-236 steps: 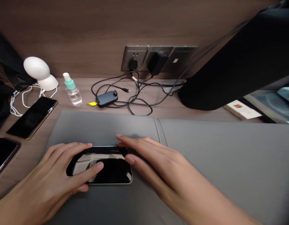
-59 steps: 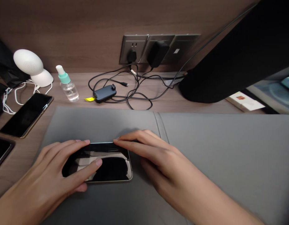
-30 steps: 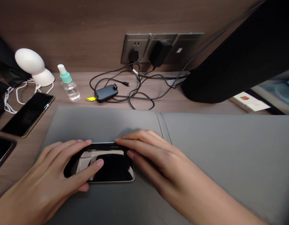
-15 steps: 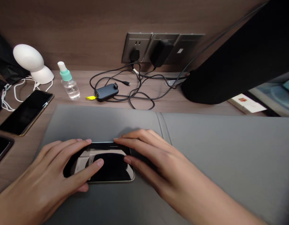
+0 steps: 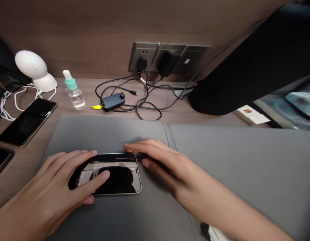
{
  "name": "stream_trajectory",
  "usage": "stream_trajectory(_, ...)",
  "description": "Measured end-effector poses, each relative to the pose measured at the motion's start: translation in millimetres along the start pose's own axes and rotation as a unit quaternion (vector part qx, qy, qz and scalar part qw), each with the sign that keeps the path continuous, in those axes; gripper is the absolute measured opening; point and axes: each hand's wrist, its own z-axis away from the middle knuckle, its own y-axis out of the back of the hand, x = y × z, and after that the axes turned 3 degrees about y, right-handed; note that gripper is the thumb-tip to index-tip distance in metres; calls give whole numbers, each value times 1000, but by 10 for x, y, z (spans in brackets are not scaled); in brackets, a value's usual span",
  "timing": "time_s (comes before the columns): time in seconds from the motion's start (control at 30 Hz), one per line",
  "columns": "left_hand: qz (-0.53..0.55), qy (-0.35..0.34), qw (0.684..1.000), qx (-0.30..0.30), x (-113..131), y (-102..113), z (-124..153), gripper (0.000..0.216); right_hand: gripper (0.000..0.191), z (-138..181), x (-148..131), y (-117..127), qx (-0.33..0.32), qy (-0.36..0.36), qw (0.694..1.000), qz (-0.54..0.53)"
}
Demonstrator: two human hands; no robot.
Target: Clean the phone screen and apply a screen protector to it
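Note:
A smartphone (image 5: pixel 117 182) with a dark, reflective screen lies lengthwise across a grey mat (image 5: pixel 220 157). Over its left end, my left hand (image 5: pixel 61 180) grips it, with fingers along the far edge, the thumb on the screen and a fingertip showing at the near edge. My right hand (image 5: pixel 167 167) is by the phone's right end, its fingers stretched out and the thumb apart from them. The index fingertip hovers close to the far edge; the thumb is off the screen. My left palm hides the phone's left end.
Two other phones lie at left, one dark-screened (image 5: pixel 28 122), one cut off (image 5: pixel 1 159). Behind stand a white rounded device (image 5: pixel 31 65), a clear bottle (image 5: pixel 76 97), a small black device (image 5: pixel 113 101) and tangled black cables (image 5: pixel 145 107). A black cylinder (image 5: pixel 227 73) leans at right.
My right hand has come off the phone, its thumb moving right, away from the screen. My left hand keeps its hold. The view has shifted slightly, and a white item now shows at the bottom.

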Motion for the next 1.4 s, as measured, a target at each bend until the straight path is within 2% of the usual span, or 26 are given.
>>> stream_trajectory(0.13, 8, -7, 1000, 17, 15, 3, -23, 51, 39, -20, -45, -17, 9, -21, 1000, 11)
stream_trajectory(0.37, -2, -19, 997, 71, 47, 50, -84, 40, 39, -35, -50, -150, 16, -1, 998, 52)
stream_trajectory(0.53, -34, -33, 996, 70, 54, 77, -107, 38, 40, -33, -53, -183, 18, 9, 998, 52)
stream_trajectory(0.67, -15, -19, 998, 64, 64, 102, -106, 37, 39, -29, -74, -190, 19, 17, 998, 61)
stream_trajectory(0.87, 2, -19, 998, 67, 41, 79, -86, 39, 54, -7, -80, -143, -2, 36, 997, 64)
stream_trajectory(1.4, -13, -36, 997, 73, 24, 71, -112, 40, 62, 4, -114, -105, -10, 33, 997, 71)
